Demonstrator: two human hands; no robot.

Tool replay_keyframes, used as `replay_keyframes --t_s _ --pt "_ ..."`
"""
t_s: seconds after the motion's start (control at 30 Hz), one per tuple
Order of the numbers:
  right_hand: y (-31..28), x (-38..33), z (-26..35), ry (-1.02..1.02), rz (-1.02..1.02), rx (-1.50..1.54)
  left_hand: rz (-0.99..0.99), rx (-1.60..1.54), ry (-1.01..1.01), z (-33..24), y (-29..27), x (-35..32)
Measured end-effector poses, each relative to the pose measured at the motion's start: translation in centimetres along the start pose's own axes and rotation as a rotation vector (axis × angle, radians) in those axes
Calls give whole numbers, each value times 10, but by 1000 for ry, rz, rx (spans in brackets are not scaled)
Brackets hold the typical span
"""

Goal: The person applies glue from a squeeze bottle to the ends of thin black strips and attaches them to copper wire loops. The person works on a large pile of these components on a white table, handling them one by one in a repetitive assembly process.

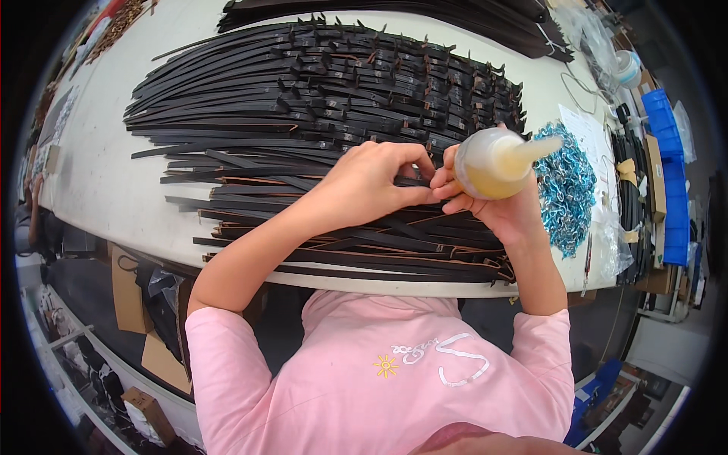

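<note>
My right hand [514, 220] is wrapped round a translucent squeeze bottle [478, 173] with yellowish liquid and a pale nozzle pointing right. The fingertips of that hand meet those of my left hand [364, 186], which is closed in a pinch on a black strap. The pinched part is mostly hidden by the fingers. Beneath both hands lie many flat black straps [334, 254], some with brown edges or undersides. Farther off, a dense spread of black straps [227, 83] has small folded loops standing up toward the right.
A heap of shiny blue and silver metal hardware [569, 197] lies on paper right of the straps. Long black material [379, 17] is stacked at the far edge of the white table [91, 167]. Blue bins [671, 182] stand at the right; cardboard boxes [130, 292] sit below left.
</note>
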State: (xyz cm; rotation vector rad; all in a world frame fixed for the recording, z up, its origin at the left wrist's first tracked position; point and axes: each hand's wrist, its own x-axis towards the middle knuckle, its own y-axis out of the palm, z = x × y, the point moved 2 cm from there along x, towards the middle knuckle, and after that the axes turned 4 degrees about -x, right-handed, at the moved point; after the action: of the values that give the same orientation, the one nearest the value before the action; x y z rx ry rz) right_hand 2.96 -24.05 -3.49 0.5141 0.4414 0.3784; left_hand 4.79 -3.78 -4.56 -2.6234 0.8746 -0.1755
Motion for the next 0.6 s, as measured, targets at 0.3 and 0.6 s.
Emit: replay_keyframes --t_s 0.3,0.6 --pt "-26 -14 21 -200 -22 285 -163 -277 94 1 3 -7" --pt "-42 -67 48 -998 -662 -689 -338 391 376 15 17 -23"
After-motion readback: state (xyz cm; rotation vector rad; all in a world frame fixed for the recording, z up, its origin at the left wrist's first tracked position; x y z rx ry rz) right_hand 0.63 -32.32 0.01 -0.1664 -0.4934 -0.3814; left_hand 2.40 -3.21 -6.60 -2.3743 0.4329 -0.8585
